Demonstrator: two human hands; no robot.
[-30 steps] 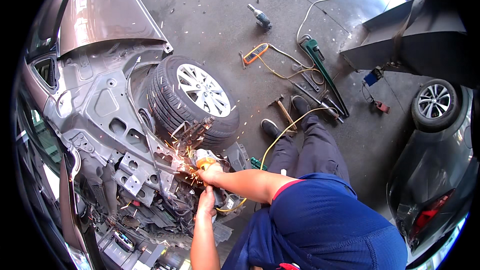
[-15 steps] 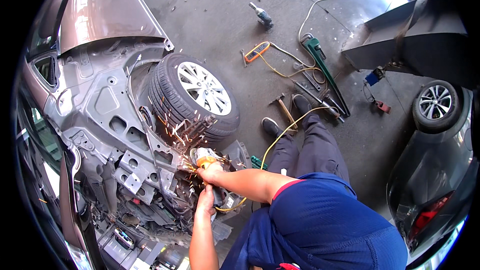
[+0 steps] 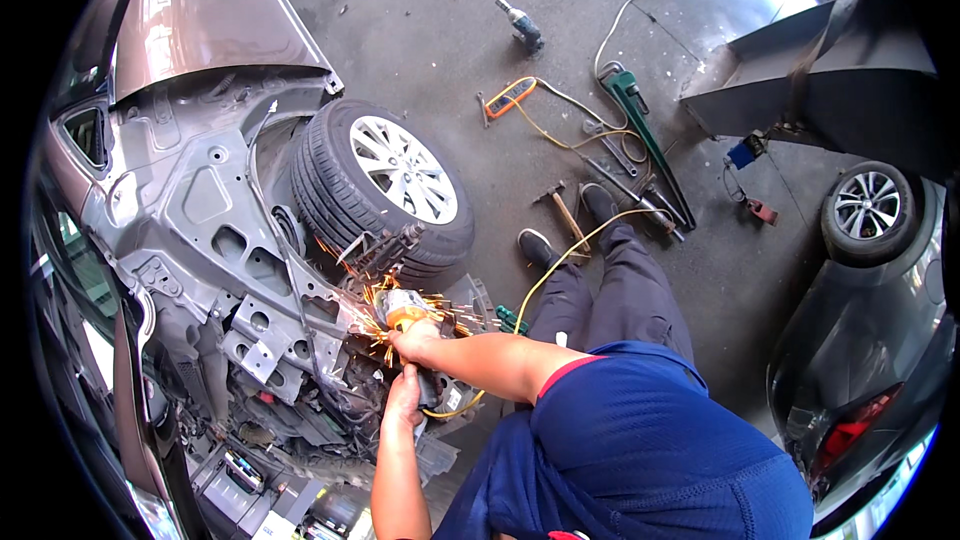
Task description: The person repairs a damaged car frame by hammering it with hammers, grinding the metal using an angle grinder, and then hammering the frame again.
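Note:
A yellow and dark angle grinder [image 3: 405, 315] is pressed against the torn metal at the car's front corner, throwing orange sparks [image 3: 375, 305]. My right hand [image 3: 415, 342] is closed around its yellow front part. Closer to me, my left hand [image 3: 403, 398] is wrapped around the grinder's rear body, which it partly hides. From the tool's back end runs a yellow cord [image 3: 530, 290]. The cutting spot itself is hidden by sparks and the grinder's guard. Just beyond the sparks are a bent suspension part [image 3: 385, 250] and the front wheel [image 3: 405, 175].
The stripped car body [image 3: 215, 200] fills the left side. On the floor lie a hammer [image 3: 566, 220], a green pipe wrench [image 3: 640, 125], an orange power strip [image 3: 512, 97] and a cordless impact tool [image 3: 520, 25]. A dark car [image 3: 860, 330] stands at right.
Sparks are denser and spread further, on both sides of the grinder. Both hands stay on the tool, with the whole view shifted slightly.

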